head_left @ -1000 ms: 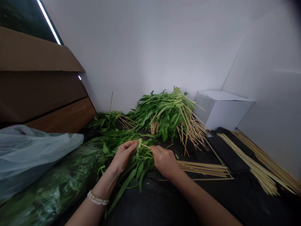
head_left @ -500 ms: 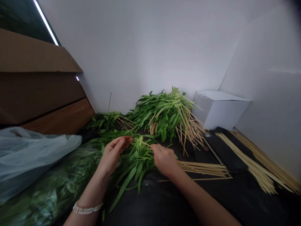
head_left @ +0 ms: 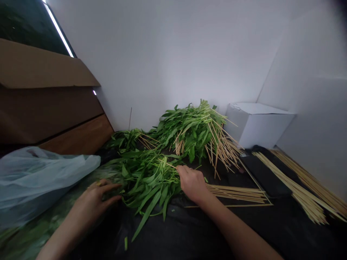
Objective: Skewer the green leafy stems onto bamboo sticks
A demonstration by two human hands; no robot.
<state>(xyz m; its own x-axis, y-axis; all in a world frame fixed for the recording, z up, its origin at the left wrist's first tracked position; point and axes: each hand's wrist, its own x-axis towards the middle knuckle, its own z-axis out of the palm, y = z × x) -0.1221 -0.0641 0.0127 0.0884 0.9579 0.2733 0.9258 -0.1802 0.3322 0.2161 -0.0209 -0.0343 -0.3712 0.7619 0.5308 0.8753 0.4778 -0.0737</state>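
My right hand [head_left: 192, 184] is pinched on a thin bamboo skewer [head_left: 172, 165], whose far end runs into a loose bunch of water spinach [head_left: 149, 184] lying on the black cloth. My left hand [head_left: 96, 195] has left that bunch and is blurred, its fingers apart, holding nothing. It hovers at the edge of a green mass of water spinach [head_left: 40, 231] under a clear plastic bag [head_left: 35, 184]. Behind the hands rises a heap of water spinach [head_left: 192, 133] with many skewer ends sticking out.
Bundles of bamboo skewers [head_left: 238, 193] lie on the black cloth [head_left: 173, 231] to the right, with longer ones [head_left: 298, 187] by the white wall. A white box [head_left: 260, 124] stands in the corner. Cardboard [head_left: 40, 68] and a wooden panel [head_left: 78, 137] stand at the left.
My left hand has let go of the bunch and moved left toward the bagged greens. The right hand stays on the skewer, and the view has shifted slightly.
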